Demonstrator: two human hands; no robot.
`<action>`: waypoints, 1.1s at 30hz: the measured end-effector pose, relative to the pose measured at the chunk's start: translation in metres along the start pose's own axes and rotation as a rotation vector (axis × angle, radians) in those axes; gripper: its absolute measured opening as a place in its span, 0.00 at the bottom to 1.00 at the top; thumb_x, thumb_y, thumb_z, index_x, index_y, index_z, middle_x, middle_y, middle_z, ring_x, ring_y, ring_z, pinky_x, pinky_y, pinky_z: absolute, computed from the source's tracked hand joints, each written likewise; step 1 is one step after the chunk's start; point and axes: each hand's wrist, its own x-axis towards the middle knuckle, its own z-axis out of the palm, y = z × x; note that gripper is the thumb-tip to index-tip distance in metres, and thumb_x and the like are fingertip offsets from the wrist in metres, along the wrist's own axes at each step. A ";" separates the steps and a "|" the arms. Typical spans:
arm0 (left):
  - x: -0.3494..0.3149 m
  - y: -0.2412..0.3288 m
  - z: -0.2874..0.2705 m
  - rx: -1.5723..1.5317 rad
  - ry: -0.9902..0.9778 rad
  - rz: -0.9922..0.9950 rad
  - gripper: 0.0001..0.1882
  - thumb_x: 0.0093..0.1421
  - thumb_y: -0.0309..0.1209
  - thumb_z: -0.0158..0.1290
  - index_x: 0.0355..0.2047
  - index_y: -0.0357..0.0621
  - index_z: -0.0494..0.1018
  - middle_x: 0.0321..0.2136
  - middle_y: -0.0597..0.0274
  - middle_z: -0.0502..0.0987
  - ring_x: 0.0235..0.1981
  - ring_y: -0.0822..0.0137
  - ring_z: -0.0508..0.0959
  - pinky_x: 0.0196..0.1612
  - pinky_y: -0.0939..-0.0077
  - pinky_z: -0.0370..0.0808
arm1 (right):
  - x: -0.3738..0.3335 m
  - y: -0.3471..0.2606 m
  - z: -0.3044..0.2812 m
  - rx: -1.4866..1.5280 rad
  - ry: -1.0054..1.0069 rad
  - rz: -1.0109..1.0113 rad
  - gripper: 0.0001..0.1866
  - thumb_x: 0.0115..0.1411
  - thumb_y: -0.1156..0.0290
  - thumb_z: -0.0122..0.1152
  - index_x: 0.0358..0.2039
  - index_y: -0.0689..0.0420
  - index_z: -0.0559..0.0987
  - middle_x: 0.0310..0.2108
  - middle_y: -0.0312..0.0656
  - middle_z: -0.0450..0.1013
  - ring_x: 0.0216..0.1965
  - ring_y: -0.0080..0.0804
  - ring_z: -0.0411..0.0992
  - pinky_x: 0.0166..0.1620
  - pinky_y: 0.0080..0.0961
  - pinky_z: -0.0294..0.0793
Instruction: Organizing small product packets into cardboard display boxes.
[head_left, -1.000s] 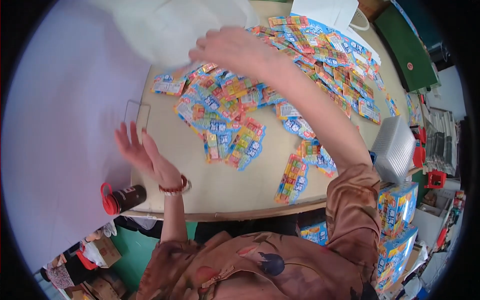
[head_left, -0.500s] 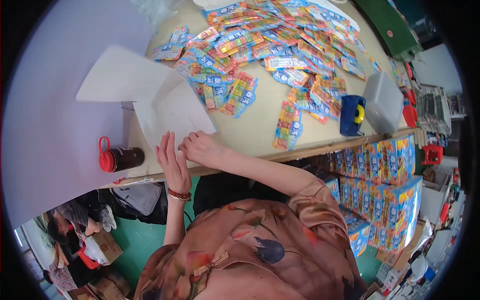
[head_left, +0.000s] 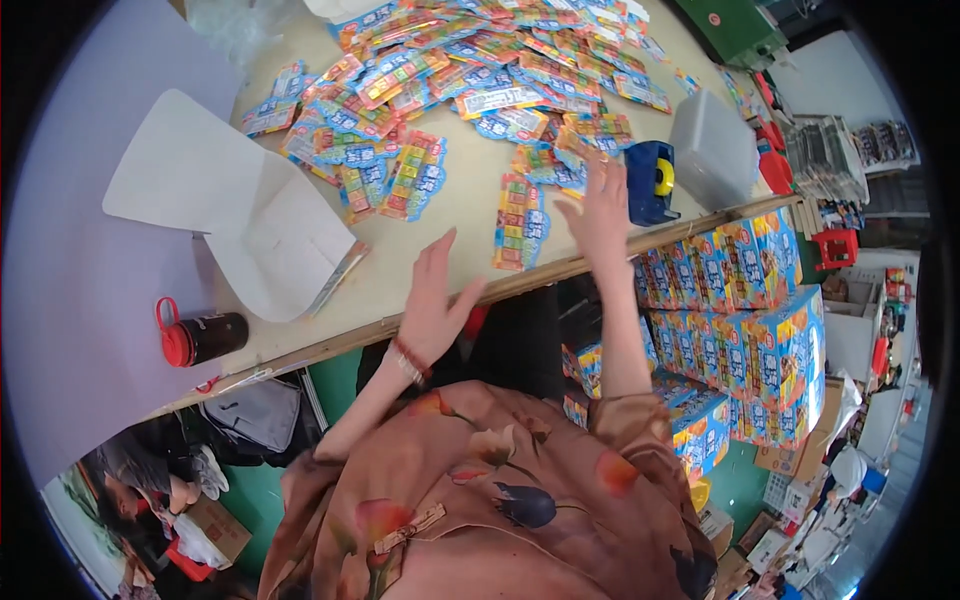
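Note:
My left hand (head_left: 432, 310) hovers at the table's front edge, empty, with its fingers stretched and thumb apart. To its right, my right hand (head_left: 603, 215) reaches over the table with spread fingers, and its fingertips are by several colourful flat packets (head_left: 540, 165). Whether they touch one I cannot tell. A single packet (head_left: 521, 222) lies between the two hands, near the edge. On the left is a white folded sheet of card (head_left: 285, 245), one flap (head_left: 175, 165) raised; the edge of something thin and coloured shows under its right side.
A big heap of packets (head_left: 490, 75) covers the far table. Right of my right hand stand a blue tape dispenser (head_left: 650, 185) and a translucent plastic box (head_left: 712, 150). A dark bottle with a red lid (head_left: 205, 338) lies at left. Printed boxes (head_left: 740, 340) are stacked below right.
Both hands have come away from the white card. My right hand has swung right to the packets, while my left has drawn back towards the table edge. The view has shifted right.

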 end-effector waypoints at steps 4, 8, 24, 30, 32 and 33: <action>0.052 -0.014 0.074 0.283 -0.034 0.027 0.55 0.46 0.45 0.66 0.66 0.39 0.46 0.56 0.41 0.60 0.57 0.46 0.61 0.59 0.56 0.59 | 0.016 0.074 0.014 0.095 -0.154 0.035 0.47 0.49 0.64 0.70 0.65 0.59 0.53 0.63 0.62 0.52 0.65 0.61 0.49 0.63 0.43 0.56; 0.071 -0.019 0.100 0.543 -0.116 0.034 0.62 0.35 0.45 0.71 0.66 0.42 0.47 0.59 0.51 0.59 0.60 0.51 0.58 0.55 0.51 0.60 | 0.023 0.073 0.015 0.155 -0.223 -0.004 0.44 0.47 0.62 0.70 0.63 0.52 0.60 0.59 0.53 0.59 0.60 0.55 0.57 0.58 0.41 0.63; 0.088 -0.080 0.008 0.511 -0.084 -0.231 0.42 0.39 0.38 0.69 0.52 0.33 0.64 0.43 0.42 0.70 0.46 0.46 0.71 0.50 0.59 0.70 | -0.027 0.025 0.007 0.063 -0.194 -0.437 0.27 0.48 0.87 0.55 0.49 0.53 0.76 0.59 0.46 0.63 0.64 0.53 0.55 0.64 0.45 0.56; 0.062 -0.061 0.007 0.333 -0.124 -0.320 0.34 0.45 0.45 0.64 0.48 0.34 0.69 0.37 0.47 0.73 0.34 0.55 0.77 0.37 0.63 0.75 | -0.046 0.028 0.014 0.499 0.155 0.267 0.15 0.55 0.87 0.49 0.38 0.57 0.80 0.43 0.44 0.71 0.43 0.39 0.71 0.49 0.29 0.70; 0.053 -0.056 0.004 0.201 -0.164 -0.381 0.33 0.47 0.45 0.64 0.46 0.33 0.71 0.31 0.51 0.74 0.29 0.59 0.76 0.33 0.67 0.74 | -0.047 0.017 0.008 0.722 -0.015 0.539 0.11 0.60 0.82 0.45 0.37 0.61 0.78 0.36 0.41 0.72 0.34 0.30 0.72 0.44 0.24 0.73; 0.049 -0.051 0.005 0.153 -0.139 -0.332 0.31 0.49 0.45 0.63 0.45 0.32 0.72 0.27 0.53 0.74 0.26 0.62 0.75 0.30 0.69 0.73 | -0.049 0.013 0.009 1.073 0.042 0.670 0.10 0.61 0.81 0.46 0.37 0.63 0.78 0.34 0.39 0.72 0.33 0.25 0.71 0.43 0.22 0.73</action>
